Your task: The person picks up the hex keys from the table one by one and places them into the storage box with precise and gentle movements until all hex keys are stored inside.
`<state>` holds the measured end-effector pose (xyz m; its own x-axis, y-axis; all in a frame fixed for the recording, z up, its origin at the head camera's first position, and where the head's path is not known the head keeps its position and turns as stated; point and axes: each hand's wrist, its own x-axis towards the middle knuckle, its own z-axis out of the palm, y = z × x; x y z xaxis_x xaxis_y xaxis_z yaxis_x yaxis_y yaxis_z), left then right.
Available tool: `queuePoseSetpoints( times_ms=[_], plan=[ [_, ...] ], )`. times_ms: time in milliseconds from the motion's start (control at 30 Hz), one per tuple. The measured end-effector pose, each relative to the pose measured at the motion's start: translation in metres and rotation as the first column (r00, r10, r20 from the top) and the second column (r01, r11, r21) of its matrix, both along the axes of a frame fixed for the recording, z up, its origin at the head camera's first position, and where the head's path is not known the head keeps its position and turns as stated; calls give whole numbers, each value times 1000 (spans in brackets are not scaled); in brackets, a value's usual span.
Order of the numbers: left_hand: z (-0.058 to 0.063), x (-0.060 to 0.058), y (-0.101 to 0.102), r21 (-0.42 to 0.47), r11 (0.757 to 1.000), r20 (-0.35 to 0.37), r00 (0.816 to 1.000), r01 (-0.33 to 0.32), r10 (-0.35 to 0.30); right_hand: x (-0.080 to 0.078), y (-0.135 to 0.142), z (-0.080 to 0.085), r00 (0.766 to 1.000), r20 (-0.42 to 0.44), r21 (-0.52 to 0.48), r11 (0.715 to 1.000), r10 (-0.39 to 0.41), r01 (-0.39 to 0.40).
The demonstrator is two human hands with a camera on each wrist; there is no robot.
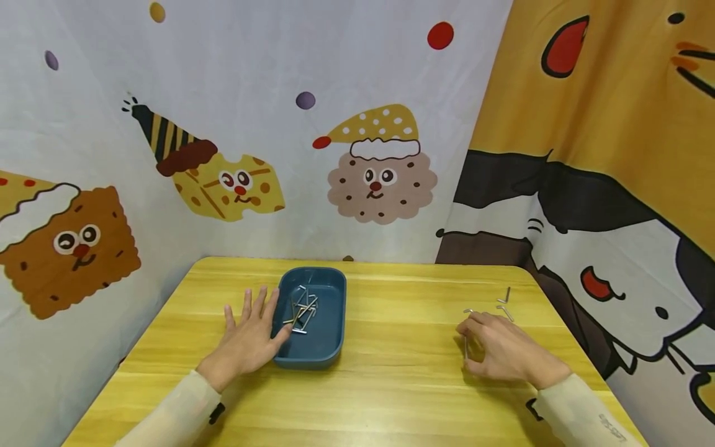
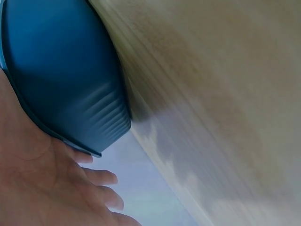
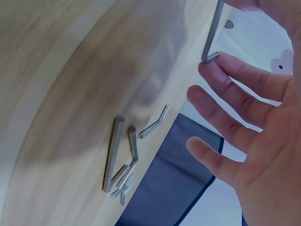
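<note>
My right hand (image 1: 499, 347) is over the right side of the table, pinching an L-shaped metal hex key (image 3: 214, 30) by its ends between thumb and fingertips. In the right wrist view the key's bent end lies against the fingertips, and the other fingers spread below it. My left hand (image 1: 246, 344) rests against the left rim of a dark blue tray (image 1: 329, 347), its fingers spread and straight and its thumb reaching over the edge. Inside the tray lies a loose pile of hex keys (image 1: 301, 310). The left wrist view shows the palm (image 2: 28, 169) along the tray's rim.
Several more hex keys (image 3: 113, 155) lie on the wooden table (image 1: 391, 347) beyond my right hand, near its right edge. A printed cloth (image 1: 385, 74) with cartoon figures hangs behind the table and along its sides.
</note>
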<state>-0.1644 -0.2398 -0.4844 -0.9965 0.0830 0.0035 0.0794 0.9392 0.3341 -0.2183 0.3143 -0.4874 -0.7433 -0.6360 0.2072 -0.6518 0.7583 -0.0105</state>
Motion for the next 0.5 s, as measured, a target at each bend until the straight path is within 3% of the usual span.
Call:
queuePoseSetpoints(
  times_ms=[267, 500],
  plan=[
    [-1, 0, 0, -4, 1000, 1, 1000, -1, 1, -4, -16, 1, 993, -88, -53, 995, 76, -81],
    [-2, -1, 2, 0, 1000, 8, 1000, -4, 4, -9, -29, 4, 989, -98, -58, 992, 108, -114]
  ],
)
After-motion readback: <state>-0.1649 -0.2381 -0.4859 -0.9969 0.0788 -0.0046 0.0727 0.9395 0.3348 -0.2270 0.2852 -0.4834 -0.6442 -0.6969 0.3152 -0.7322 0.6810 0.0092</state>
